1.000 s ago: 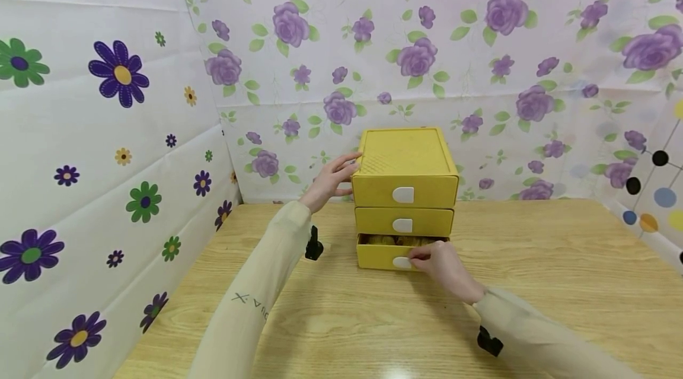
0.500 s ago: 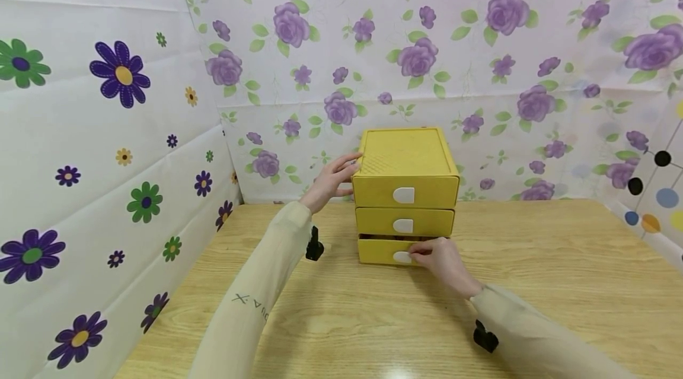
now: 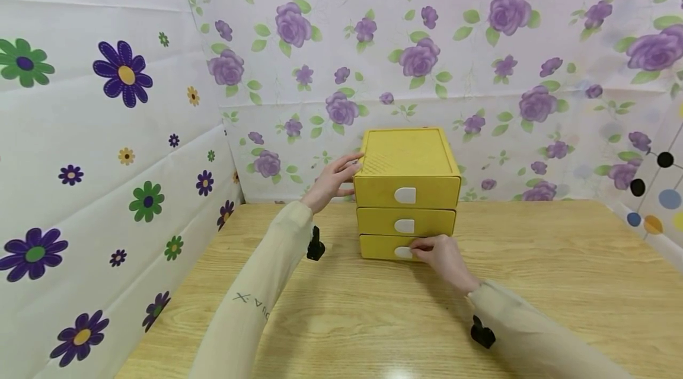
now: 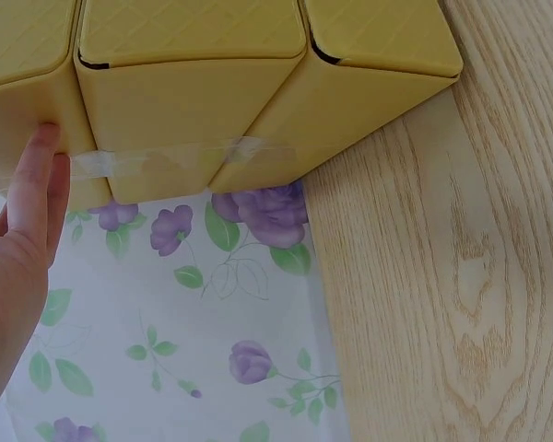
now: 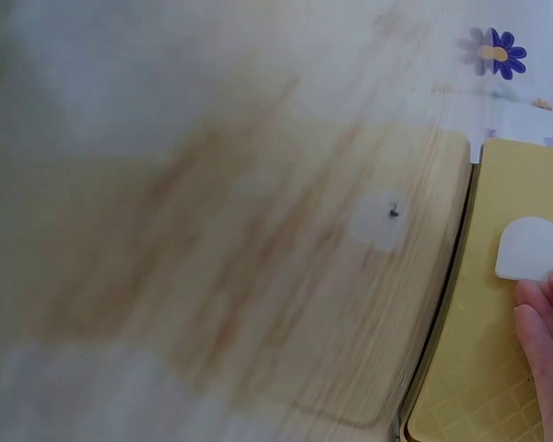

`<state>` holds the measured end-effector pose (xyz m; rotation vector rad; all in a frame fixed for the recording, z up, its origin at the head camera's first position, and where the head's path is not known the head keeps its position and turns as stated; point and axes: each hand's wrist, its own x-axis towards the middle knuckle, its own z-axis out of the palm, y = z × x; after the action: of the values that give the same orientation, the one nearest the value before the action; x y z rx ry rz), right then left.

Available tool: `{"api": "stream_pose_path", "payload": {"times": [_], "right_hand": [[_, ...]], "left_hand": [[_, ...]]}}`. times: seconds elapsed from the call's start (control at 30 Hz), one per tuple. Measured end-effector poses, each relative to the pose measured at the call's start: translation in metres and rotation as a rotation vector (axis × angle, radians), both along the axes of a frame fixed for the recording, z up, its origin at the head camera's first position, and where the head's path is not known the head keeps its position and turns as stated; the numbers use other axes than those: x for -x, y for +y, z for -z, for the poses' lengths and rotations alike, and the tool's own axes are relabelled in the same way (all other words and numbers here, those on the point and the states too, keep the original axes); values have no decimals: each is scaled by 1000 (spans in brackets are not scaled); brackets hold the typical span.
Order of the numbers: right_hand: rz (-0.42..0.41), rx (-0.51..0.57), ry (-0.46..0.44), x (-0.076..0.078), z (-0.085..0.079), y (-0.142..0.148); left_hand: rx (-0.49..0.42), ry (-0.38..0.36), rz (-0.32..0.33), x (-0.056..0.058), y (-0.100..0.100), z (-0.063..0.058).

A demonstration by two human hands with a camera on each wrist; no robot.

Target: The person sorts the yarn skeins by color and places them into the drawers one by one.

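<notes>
A yellow three-drawer cabinet [image 3: 407, 151] stands on the table, a white pull tab on each drawer front. My left hand [image 3: 332, 182] rests against its left side, fingers extended, some reaching the top edge. In the left wrist view, the fingers [image 4: 39, 189] lie straight against the cabinet's side panel [image 4: 180, 115]. My right hand [image 3: 441, 257] pinches the right edge of the white tab [image 3: 402, 252] on the bottom drawer [image 3: 376, 246]. This drawer's front now sits about level with the two above. In the right wrist view, the fingertips [image 5: 535, 318] meet the tab's edge.
The wood-grain table [image 3: 363, 319] extends around the cabinet. A cloth with purple roses [image 3: 293, 24] hangs right behind it, and another with daisies [image 3: 123, 73] closes off the left side. Clear tape [image 4: 94, 164] crosses the cabinet's side. Black wrist straps sit on both sleeves.
The bottom drawer has slid in from partly open, hiding the brownish contents seen inside it earlier. My right hand has travelled inward with it; the left has stayed at the cabinet's side.
</notes>
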<state>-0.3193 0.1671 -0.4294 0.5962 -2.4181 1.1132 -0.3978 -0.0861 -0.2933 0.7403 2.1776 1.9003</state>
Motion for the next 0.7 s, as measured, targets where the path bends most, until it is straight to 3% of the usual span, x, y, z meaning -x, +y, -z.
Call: {"api": "stream_pose_path", "payload": {"times": [0.3, 0.53, 0.7], "right_hand": [[11, -2, 0, 1, -1, 1], [-10, 22, -78, -2, -4, 7], [-36, 12, -94, -7, -8, 11]], "left_hand": [[-1, 11, -5, 1, 2, 1], [-5, -9, 25, 4, 4, -1], [11, -3, 1, 5, 3, -2]]}}
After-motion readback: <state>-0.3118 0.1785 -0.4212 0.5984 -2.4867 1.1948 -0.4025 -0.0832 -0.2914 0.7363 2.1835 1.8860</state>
